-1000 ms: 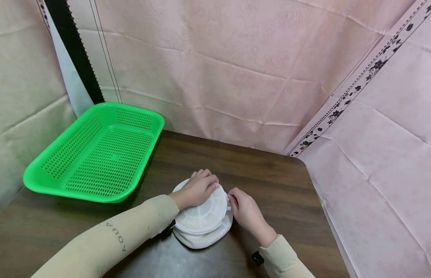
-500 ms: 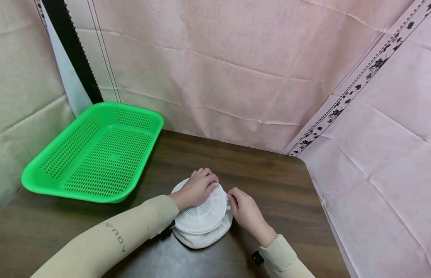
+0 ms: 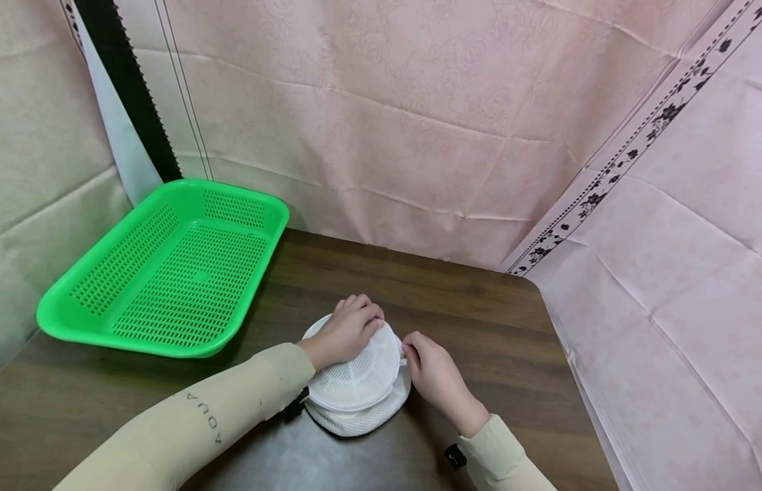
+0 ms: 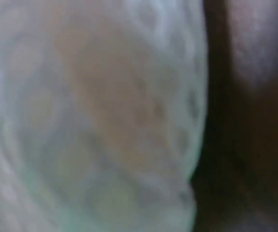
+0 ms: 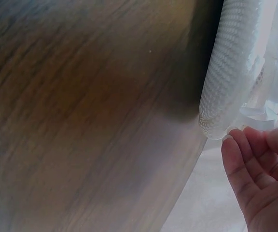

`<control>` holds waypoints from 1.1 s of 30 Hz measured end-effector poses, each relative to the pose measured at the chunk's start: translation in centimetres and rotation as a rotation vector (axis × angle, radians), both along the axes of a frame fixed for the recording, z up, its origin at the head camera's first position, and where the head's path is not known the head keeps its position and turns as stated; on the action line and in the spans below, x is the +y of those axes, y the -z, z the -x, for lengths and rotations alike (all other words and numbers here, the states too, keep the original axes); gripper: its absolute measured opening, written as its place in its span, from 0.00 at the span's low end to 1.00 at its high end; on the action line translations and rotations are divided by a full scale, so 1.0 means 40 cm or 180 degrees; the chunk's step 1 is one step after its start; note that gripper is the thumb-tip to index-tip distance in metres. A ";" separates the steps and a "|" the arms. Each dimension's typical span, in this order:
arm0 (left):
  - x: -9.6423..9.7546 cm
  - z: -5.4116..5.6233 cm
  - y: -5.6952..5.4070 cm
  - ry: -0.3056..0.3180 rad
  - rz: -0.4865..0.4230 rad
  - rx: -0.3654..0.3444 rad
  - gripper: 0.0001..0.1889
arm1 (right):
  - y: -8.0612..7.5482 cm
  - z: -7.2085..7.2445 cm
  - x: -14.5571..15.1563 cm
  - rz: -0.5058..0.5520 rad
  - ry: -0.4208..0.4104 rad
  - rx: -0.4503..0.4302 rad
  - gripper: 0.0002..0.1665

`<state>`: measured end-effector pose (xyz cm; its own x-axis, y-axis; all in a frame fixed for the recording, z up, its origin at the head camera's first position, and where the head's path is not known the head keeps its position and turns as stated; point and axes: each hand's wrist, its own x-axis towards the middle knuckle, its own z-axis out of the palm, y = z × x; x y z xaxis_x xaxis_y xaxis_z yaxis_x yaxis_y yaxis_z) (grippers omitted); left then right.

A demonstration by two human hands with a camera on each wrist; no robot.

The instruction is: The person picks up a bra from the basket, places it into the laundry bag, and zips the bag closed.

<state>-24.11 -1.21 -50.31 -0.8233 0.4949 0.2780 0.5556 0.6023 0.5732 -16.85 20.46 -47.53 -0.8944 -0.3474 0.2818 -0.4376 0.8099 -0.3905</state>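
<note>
A round white mesh laundry bag (image 3: 356,382) lies on the table, its upper disc above a softer lower part. My left hand (image 3: 350,331) lies over the bag's far left part, fingers bent at its far edge, holding it. In the left wrist view, blurred mesh (image 4: 95,121) fills most of the picture, so the fingers' hold is hard to make out there. On the bag's right side, my right hand (image 3: 432,365) pinches its edge by a small white tab (image 3: 403,363). The right wrist view shows the right hand's bent fingers (image 5: 240,162) against the bag's rim (image 5: 230,72).
A large green perforated basket (image 3: 196,273) stands to the left on the brown wooden table (image 3: 479,307). Pale pink cloth (image 3: 387,123) hangs behind and on both sides. Small dark wrist devices (image 3: 456,455) sit below both sleeves.
My left hand and the bag's upper disc have shifted very slightly away from me. The right hand keeps its place at the bag's right edge.
</note>
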 end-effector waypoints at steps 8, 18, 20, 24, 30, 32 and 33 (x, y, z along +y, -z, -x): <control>-0.001 0.000 -0.004 -0.0040 0.0017 -0.0075 0.07 | 0.000 -0.001 -0.001 -0.0021 0.0005 0.0018 0.06; -0.010 0.009 0.000 -0.0143 -0.0064 -0.0098 0.07 | 0.002 0.001 0.000 -0.0010 -0.0026 0.0003 0.06; -0.014 0.011 0.002 -0.0207 -0.0099 -0.0108 0.07 | 0.003 0.001 -0.001 -0.0006 -0.0030 -0.0015 0.06; -0.023 0.016 0.002 -0.0298 -0.0148 -0.0164 0.07 | 0.002 0.000 -0.004 0.0015 -0.0049 -0.0028 0.06; -0.028 0.022 0.003 -0.0467 -0.0147 -0.0285 0.08 | -0.001 0.001 -0.005 0.0008 -0.0057 -0.0030 0.06; -0.028 0.021 0.004 -0.0543 -0.0186 -0.0324 0.07 | -0.002 0.002 -0.006 -0.0010 -0.0068 -0.0001 0.06; -0.029 0.019 0.005 -0.0585 -0.0205 -0.0344 0.06 | -0.001 0.002 -0.008 -0.0018 -0.0073 0.0013 0.06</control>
